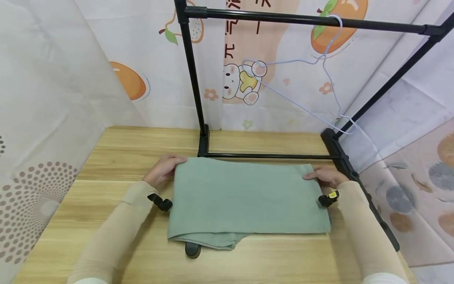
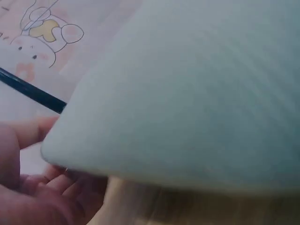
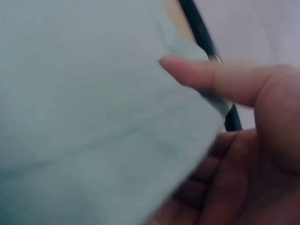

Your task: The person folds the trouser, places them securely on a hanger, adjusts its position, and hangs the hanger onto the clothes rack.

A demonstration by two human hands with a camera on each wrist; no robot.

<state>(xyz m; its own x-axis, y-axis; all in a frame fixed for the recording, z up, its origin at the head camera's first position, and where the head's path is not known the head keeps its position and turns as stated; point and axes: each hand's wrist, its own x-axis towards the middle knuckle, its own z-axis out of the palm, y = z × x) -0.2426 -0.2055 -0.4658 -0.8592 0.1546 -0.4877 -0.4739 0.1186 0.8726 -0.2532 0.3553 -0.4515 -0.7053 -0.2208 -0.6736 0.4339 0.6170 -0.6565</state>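
Note:
A sage-green folded cloth [image 1: 244,197] spreads across the middle in the head view; which garment it is, if any, cannot be told. My left hand [image 1: 163,169] pinches its far left corner, and the left wrist view shows that corner of the cloth [image 2: 164,103] between thumb and fingers. At the far right end, my right hand [image 1: 326,176] grips the edge. The right wrist view has the thumb [image 3: 187,72] on top of the cloth [image 3: 93,93] and the other fingers [image 3: 220,173] underneath. A loose layer [image 1: 213,239] sticks out below the near left edge.
Over the wooden table [image 1: 117,157] stands a black rack [image 1: 193,71]. One rack foot's end [image 1: 193,249] shows from under the cloth; another foot [image 1: 376,213] runs beside my right arm. A pale blue wire hanger [image 1: 301,103] hangs from the top bar. Printed curtains [image 1: 163,98] enclose the table.

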